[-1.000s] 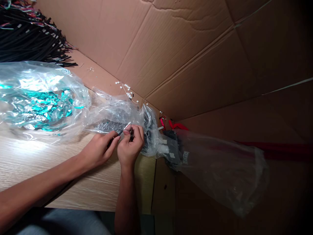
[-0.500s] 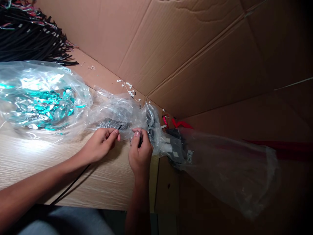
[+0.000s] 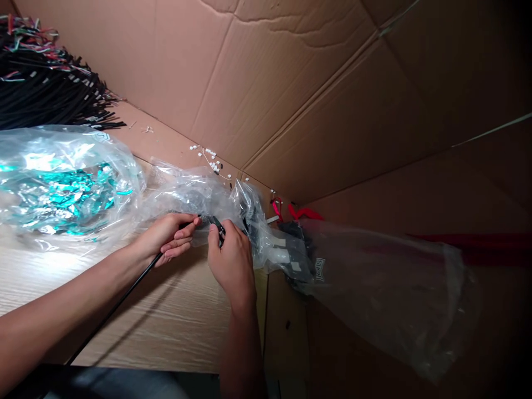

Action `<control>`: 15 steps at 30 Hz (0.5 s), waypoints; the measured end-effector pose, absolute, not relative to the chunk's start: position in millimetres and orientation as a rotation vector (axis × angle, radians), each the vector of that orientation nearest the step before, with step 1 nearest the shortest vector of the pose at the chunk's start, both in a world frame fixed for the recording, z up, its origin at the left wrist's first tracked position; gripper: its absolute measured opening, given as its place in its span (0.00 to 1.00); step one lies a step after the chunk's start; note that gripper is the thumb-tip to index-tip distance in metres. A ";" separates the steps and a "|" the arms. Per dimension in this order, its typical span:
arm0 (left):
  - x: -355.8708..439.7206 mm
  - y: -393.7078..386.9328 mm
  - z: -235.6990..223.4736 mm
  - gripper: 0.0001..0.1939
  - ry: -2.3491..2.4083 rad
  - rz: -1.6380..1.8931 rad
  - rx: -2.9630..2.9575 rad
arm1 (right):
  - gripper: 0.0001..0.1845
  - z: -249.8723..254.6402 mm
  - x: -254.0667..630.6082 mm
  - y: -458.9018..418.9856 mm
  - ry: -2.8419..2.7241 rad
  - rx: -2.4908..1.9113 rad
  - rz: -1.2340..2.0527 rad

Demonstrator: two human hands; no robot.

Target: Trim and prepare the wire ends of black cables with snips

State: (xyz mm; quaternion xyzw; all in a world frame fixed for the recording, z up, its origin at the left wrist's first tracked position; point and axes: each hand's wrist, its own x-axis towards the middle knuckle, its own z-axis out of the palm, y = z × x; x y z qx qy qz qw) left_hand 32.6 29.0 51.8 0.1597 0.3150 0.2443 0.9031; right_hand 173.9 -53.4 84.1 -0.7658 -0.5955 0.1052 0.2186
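My left hand grips a thin black cable that runs down-left across the table and past its front edge. The cable's end sticks out beyond my fingertips, pointing right. Closed around a small dark pliers-like tool is my right hand, thumb on top. The tool's narrow tip points up-left, close to the cable end; I cannot tell whether they touch. Just behind both hands lies a crumpled clear plastic bag.
A clear bag of shiny teal foil pieces lies left. Behind it is a pile of black cables with coloured wire ends. Small white bits lie along the cardboard wall. Another clear bag hangs at right, near a red strip.
The left hand has turned and its lower fingers have loosened around the cable. The right hand's tool has swung toward the cable end. The view has shifted slightly.
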 end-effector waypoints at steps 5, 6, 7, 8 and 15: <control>36.7 33.7 42.6 0.17 0.558 0.491 0.220 | 0.17 83.1 178.0 -44.9 -1.645 -2.164 0.286; 36.9 34.0 41.0 0.16 0.539 0.493 0.209 | 0.17 83.0 178.3 -43.6 -1.646 -2.165 0.283; 37.0 34.1 40.1 0.16 0.524 0.497 0.199 | 0.17 83.0 178.4 -42.4 -1.646 -2.164 0.277; 37.1 34.2 39.9 0.16 0.514 0.498 0.189 | 0.17 82.9 178.4 -41.2 -1.647 -2.163 0.266; 39.1 34.8 46.0 0.19 0.551 0.488 0.162 | 0.16 79.3 180.3 -35.7 -1.612 -2.131 0.278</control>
